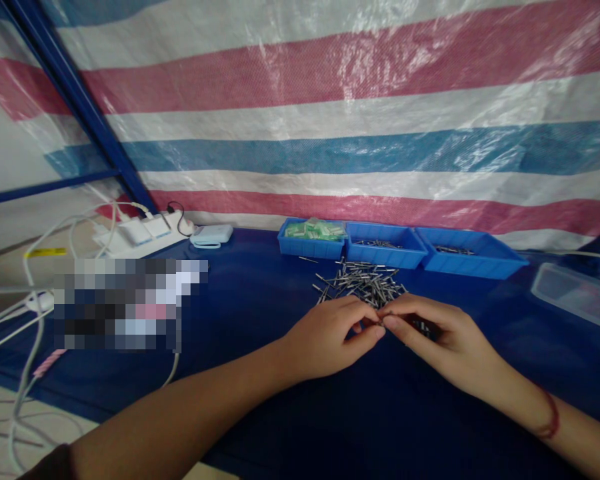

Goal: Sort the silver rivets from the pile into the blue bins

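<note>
Both hands meet fingertip to fingertip just in front of a loose pile of thin metal pins on the dark blue table. My left hand is closed in a pinch, thumb against fingers. My right hand, with a red cord at its wrist, also pinches at the same spot. Whatever lies between the fingertips is too small and too hidden to name. A few more dark metal pieces show in the gap under my right hand.
Behind the pile stand three blue bins: one with green-and-clear packets, a middle bin and a right bin with thin metal pieces. A clear plastic box sits at right. A power strip, cables and a light blue device lie left.
</note>
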A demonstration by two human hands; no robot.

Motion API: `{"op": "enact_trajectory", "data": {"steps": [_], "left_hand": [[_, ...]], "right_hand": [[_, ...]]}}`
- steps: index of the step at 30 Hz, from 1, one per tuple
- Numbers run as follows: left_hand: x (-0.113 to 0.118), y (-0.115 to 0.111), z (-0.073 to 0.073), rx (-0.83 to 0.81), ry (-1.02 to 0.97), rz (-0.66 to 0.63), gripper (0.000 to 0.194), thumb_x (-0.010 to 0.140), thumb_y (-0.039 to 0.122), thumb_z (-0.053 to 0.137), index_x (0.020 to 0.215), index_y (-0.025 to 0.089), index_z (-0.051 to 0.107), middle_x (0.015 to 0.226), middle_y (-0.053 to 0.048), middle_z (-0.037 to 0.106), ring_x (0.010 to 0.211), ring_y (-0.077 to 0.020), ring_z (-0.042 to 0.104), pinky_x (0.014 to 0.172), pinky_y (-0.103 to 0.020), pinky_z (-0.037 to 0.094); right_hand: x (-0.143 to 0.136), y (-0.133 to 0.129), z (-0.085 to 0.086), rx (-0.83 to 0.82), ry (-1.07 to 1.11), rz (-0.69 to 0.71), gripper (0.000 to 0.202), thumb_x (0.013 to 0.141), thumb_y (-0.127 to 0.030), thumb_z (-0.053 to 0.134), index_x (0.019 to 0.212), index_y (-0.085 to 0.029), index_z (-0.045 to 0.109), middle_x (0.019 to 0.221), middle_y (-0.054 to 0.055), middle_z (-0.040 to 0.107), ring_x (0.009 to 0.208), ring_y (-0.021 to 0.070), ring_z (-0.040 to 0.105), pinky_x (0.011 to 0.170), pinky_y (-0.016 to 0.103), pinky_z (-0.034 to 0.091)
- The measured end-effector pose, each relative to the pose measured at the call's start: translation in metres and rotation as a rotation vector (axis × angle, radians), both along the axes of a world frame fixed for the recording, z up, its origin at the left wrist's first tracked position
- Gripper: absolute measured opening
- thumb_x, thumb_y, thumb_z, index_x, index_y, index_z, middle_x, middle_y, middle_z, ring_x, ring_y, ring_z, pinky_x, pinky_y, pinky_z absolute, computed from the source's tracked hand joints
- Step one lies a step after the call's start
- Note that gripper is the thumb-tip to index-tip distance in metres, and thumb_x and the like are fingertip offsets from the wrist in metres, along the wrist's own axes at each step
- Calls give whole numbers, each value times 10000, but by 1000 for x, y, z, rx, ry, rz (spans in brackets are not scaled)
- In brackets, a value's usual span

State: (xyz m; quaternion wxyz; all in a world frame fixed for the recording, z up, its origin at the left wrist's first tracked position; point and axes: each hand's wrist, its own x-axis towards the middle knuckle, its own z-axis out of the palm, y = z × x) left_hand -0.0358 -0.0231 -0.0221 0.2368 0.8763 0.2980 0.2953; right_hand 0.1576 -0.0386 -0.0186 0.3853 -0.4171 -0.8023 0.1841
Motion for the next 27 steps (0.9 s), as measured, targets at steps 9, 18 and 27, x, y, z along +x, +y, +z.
{"op": "enact_trajectory", "data": {"steps": [9, 18, 27], "left_hand": [[0, 0, 3, -11, 21, -4, 130, 888, 239, 499, 912, 158, 598, 836, -32, 619, 762, -127, 589, 719, -233, 442], [0, 1, 1, -14, -42, 5, 100, 881, 233, 514, 879, 161, 582, 809, -14, 604, 739, -116, 577, 711, -234, 446], [2, 1, 2, -34, -74, 3, 80, 877, 230, 524, 871, 163, 568, 811, -13, 600, 740, -117, 570, 711, -234, 448]], "right_hand": [[0, 0, 1, -11, -26, 12, 130, 843, -292, 559, 889, -221, 657, 771, 15, 688, 680, 154, 643, 588, 264, 510], [0, 0, -1, -9, 29, 9, 99, 838, -273, 574, 881, -221, 647, 782, 10, 685, 681, 138, 633, 582, 246, 503], [0, 1, -2, -22, 67, 12, 100, 834, -276, 579, 889, -233, 651, 805, 16, 690, 719, 151, 643, 605, 260, 514]]}}
